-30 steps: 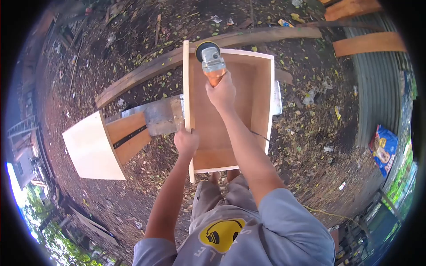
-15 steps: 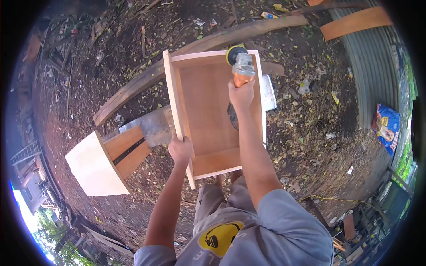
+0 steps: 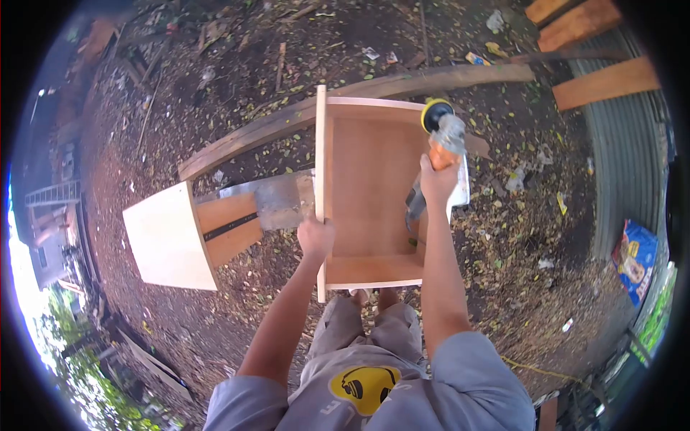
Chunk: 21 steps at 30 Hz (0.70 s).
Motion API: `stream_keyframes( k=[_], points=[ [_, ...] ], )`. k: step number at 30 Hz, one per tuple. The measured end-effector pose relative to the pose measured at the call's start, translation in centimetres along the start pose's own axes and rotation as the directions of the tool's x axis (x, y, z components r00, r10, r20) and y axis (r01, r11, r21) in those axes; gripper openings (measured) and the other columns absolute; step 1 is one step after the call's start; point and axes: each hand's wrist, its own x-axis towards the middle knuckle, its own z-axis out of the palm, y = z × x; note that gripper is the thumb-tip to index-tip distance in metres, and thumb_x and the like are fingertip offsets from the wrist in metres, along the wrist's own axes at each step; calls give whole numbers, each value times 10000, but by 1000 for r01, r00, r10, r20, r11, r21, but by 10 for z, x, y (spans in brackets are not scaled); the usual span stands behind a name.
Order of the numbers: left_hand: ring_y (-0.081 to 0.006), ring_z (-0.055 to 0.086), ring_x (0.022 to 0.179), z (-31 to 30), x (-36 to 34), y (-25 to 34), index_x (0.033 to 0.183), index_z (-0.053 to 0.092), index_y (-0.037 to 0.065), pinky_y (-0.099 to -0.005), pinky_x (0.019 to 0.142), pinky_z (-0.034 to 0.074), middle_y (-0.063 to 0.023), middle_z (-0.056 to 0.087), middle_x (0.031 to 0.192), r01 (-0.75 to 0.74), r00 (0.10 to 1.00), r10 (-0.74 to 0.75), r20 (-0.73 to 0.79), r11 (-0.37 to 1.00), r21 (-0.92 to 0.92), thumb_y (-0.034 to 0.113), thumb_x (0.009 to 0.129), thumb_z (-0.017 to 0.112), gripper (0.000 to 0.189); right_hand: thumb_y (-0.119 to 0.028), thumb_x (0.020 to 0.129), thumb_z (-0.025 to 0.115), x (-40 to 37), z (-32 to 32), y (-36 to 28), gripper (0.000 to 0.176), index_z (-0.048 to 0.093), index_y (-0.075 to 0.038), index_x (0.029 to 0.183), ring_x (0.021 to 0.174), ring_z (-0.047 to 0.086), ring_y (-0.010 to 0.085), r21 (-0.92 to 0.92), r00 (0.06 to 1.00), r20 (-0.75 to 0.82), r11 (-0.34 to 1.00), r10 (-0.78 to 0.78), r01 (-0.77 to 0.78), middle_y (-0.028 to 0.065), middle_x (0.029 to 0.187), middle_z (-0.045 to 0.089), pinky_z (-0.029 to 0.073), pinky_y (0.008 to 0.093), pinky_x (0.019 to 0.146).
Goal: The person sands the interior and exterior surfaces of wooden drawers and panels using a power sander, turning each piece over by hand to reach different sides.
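A wooden drawer (image 3: 370, 179) lies open side up in front of me, its pale front panel (image 3: 321, 144) along the left. My left hand (image 3: 316, 237) is closed around the edge of that panel. In my right hand (image 3: 440, 179) is an angle grinder (image 3: 450, 133), held by its orange head housing, with a yellow-rimmed black sanding pad (image 3: 435, 115) at the drawer's top right corner. The grinder's dark body hangs down over the drawer's right side, partly hidden by my forearm.
To the left lies another drawer (image 3: 169, 233) with a black slide rail on its side. A long wooden beam (image 3: 266, 136) crosses the leaf-strewn ground behind. At right are corrugated metal sheeting (image 3: 611, 158), orange-brown boards (image 3: 607, 82) and a blue bag (image 3: 634, 262).
The view has shifted, so the drawer now appears further right and straighter. The grinder's pad has moved right, from the far edge to the top right corner. Both hands keep their grip.
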Motion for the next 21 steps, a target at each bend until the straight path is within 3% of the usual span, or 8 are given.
stream_keyframes(
  k=[2, 8, 10, 12, 15, 18, 19, 21],
  points=[
    [-440, 669, 821, -5, -2, 5, 1134, 624, 0, -520, 795, 527, -273, 677, 821, 29, 999, -29, 20, 1000, -3, 188, 780, 572, 404, -215, 720, 807, -26, -35, -9, 660, 495, 54, 1236, 1026, 644, 351, 84, 999, 44, 996, 0, -3, 226, 1108, 646, 499, 412, 888],
    [-440, 670, 801, 5, 1, 0, 1162, 605, 3, -524, 778, 531, -250, 680, 791, -44, 997, 44, -57, 999, -4, 211, 794, 568, 425, -198, 709, 805, -110, -181, 27, 618, 536, 44, 1210, 1003, 642, 314, -111, 990, 141, 994, 22, -6, 182, 1087, 653, 491, 387, 892],
    [-437, 671, 787, 7, 1, 0, 1179, 592, -1, -532, 770, 530, -243, 681, 783, -85, 992, 85, -94, 996, 0, 217, 810, 566, 430, -134, 718, 761, -142, -231, 43, 493, 585, 28, 1149, 906, 647, 241, -204, 998, 57, 979, 29, -16, 128, 1025, 660, 509, 362, 826],
    [-432, 671, 788, 10, 1, -1, 1224, 551, -12, -543, 761, 526, -239, 681, 782, -62, 995, 63, -78, 998, 23, 230, 837, 564, 457, -135, 707, 774, -167, -279, 63, 507, 589, 33, 1148, 861, 645, 209, -114, 982, 70, 979, 175, -167, 109, 998, 664, 519, 350, 800],
    [-436, 668, 817, 6, -10, 3, 1257, 502, -26, -546, 767, 521, -247, 682, 823, -96, 990, 97, -104, 995, 16, 247, 875, 555, 472, -124, 702, 777, -206, -342, 86, 492, 601, 41, 1131, 827, 639, 181, -216, 965, -95, 941, 246, -262, 91, 971, 664, 525, 336, 762],
    [-452, 652, 879, 5, -40, -12, 1281, 461, -30, -542, 800, 511, -278, 669, 924, -69, 997, 67, -40, 995, -66, 249, 902, 540, 477, -154, 728, 779, -238, -392, 87, 535, 581, 49, 1182, 904, 649, 234, -129, 812, -189, 806, 552, -578, 129, 1066, 662, 512, 342, 798],
    [-459, 646, 904, 5, -48, -17, 1290, 448, -31, -541, 813, 507, -290, 663, 964, -48, 999, 47, -6, 994, -103, 247, 909, 535, 480, -155, 737, 772, -250, -406, 111, 499, 600, 55, 1155, 851, 650, 222, -77, 818, -219, 826, 533, -559, 112, 1037, 665, 514, 336, 740],
    [-470, 629, 949, 8, -78, -34, 1315, 421, -32, -540, 841, 496, -313, 633, 1047, -43, 999, 46, 26, 991, -131, 234, 921, 517, 485, -153, 741, 768, -265, -425, 124, 472, 612, 70, 1127, 805, 647, 212, 29, 711, -309, 753, 632, -657, 107, 978, 669, 512, 340, 698]
  ],
)
